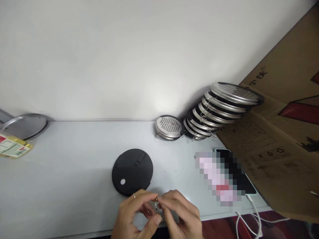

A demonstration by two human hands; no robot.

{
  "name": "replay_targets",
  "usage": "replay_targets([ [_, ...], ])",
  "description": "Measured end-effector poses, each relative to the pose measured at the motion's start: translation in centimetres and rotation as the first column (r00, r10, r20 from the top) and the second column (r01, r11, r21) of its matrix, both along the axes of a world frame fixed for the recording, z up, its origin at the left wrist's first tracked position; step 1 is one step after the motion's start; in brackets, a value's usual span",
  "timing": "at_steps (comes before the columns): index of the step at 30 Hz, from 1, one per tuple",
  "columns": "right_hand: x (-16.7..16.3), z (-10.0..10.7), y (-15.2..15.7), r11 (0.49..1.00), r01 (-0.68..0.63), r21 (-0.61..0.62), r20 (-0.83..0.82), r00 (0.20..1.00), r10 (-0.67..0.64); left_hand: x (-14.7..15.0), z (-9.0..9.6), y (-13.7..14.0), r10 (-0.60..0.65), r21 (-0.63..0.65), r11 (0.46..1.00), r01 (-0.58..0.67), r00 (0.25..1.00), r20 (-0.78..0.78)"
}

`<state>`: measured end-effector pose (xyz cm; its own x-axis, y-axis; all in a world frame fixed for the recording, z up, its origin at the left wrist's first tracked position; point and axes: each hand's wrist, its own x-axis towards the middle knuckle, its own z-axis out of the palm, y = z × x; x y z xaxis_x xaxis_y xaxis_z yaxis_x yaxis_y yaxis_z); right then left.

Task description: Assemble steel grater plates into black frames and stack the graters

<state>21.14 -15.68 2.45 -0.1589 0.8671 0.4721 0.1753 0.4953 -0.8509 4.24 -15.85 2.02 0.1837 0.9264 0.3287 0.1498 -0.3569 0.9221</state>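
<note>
Plain pale wall [112,59] rises behind my grey table [74,186], and a cardboard box [281,132] closes off the right side. At the near edge, just right of the black disc [133,169], my right fingers [171,205] pinch one small metal piece [156,203]; a tip of my left fingers [146,197] meets it too, with the thumb apart, so I cannot tell whether that side truly grips. As I judge it, I'm partway along: the stack of silver-topped discs [224,109] at far right, with wire clips hanging from the sides, looks done, and so does the single holed disc [169,126] just left of it. The black disc lies flat with no silver top on it, so that one seems left to do, and the little piece is not yet on anything. Counting up: one metal piece, one black disc, one lone holed disc, and roughly seven in the stack, though they overlap too much to be sure. Far left I have one silver lid [31,127] and one yellow-edged packet [15,146]; on the right, one phone [248,186] and one blurred pink item [209,172].
</note>
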Motion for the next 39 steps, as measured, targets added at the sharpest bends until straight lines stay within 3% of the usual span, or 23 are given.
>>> replay_targets([
  [3, -0.3, 0.1, -0.1, 0.999, -0.007, 0.042, 0.039, 0.999, 0.005, 0.0, 0.5, 0.3, 0.060, 0.053, 0.997, -0.056, 0.996, -0.068],
  [7, -0.6, 0.3, 0.1, 0.999, 0.047, -0.009, -0.043, 0.998, -0.047, 0.0, 0.4, 0.5, 0.077, 0.148, 0.987, -0.067, 0.995, -0.060],
  [11, -0.9, 0.2, 0.1, 0.997, 0.075, 0.001, -0.068, 0.995, -0.075, -0.1, 0.0, 0.5, 0.138, 0.159, 0.980, -0.120, 0.985, -0.108],
  [17, -1.0, -0.2, 0.0, 0.994, 0.076, -0.074, -0.066, 0.994, -0.081, -0.7, -0.2, 0.5, 0.141, 0.321, 0.943, -0.086, 0.979, -0.150],
  [19, -0.9, -0.3, 0.1, 0.989, 0.088, -0.119, -0.049, 0.994, -0.094, -0.9, 0.0, 0.5, 0.123, 0.289, 0.955, -0.068, 0.976, -0.177],
  [24, -0.7, -0.5, 0.2, 0.997, -0.038, -0.064, -0.036, 0.999, 0.035, -0.8, 0.4, 0.2, 0.041, -0.001, 0.999, -0.042, 0.975, -0.220],
  [26, -0.8, -0.5, 0.2, 0.995, -0.027, -0.094, -0.036, 0.999, 0.023, -0.7, 0.3, 0.0, 0.072, 0.034, 0.997, -0.066, 0.972, -0.222],
  [30, -1.1, -0.7, 0.1, 0.964, 0.033, -0.264, -0.047, 0.998, -0.047, -1.2, 0.2, -0.1, 0.075, 0.239, 0.971, -0.019, 0.971, -0.225],
  [32, -1.1, -0.8, 0.1, 0.963, 0.024, -0.270, -0.052, 0.998, -0.040, -1.7, 0.2, 0.1, 0.032, 0.221, 0.975, 0.028, 0.965, -0.260],
  [36, -1.0, -0.7, 0.0, 0.984, -0.033, -0.175, -0.023, 0.999, 0.029, -2.0, 0.5, 0.4, -0.016, 0.053, 0.998, 0.033, 0.956, -0.294],
  [39, -1.0, -0.6, 0.1, 0.979, -0.005, -0.202, -0.021, 1.000, 0.001, -1.8, 0.5, 0.3, 0.023, 0.111, 0.994, 0.013, 0.949, -0.316],
])
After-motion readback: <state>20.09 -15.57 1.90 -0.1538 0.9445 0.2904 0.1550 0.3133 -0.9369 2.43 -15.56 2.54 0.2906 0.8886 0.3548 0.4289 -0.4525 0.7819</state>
